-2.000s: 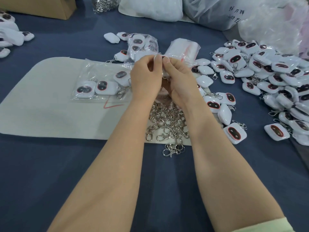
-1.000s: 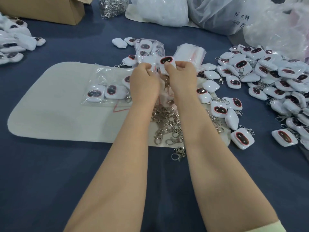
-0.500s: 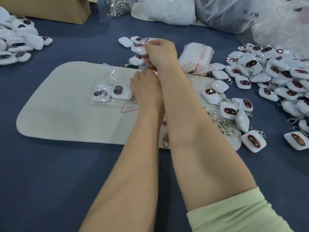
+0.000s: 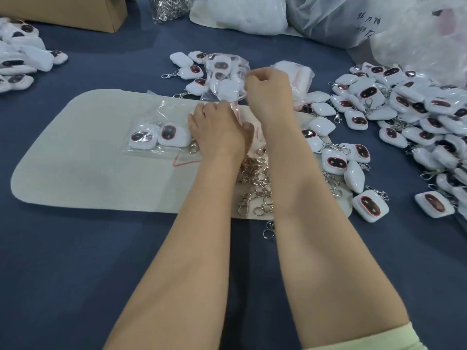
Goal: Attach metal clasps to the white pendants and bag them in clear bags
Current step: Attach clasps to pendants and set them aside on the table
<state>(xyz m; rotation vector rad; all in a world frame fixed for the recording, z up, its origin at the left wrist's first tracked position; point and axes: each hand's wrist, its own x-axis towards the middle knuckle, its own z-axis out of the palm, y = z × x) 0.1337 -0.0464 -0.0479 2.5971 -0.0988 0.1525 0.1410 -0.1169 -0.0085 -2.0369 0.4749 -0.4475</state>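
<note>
A clear bag [image 4: 222, 77] stuffed with several white pendants lies beyond the beige mat [image 4: 88, 160]. My right hand [image 4: 267, 92] is curled at its right edge and pinches the plastic. My left hand [image 4: 219, 130] rests on the mat with its fingers curled on the bag's red-striped mouth. To the left of this hand lies a flat clear bag [image 4: 156, 135] with two clasped pendants in it. Loose metal clasps [image 4: 257, 183] are heaped under my wrists. A big pile of white pendants [image 4: 404, 109] spreads to the right.
A stack of empty clear bags [image 4: 298, 79] sits behind my right hand. More pendants [image 4: 20, 61] lie far left. A cardboard box [image 4: 75, 11], a bag of clasps [image 4: 169, 6] and white plastic sacks [image 4: 240, 13] line the back of the blue table.
Both hands held a pendant above the clasps. Then my right hand reached out to the stuffed bag while my left hand dropped to the mat. The pendant is no longer in my fingers.
</note>
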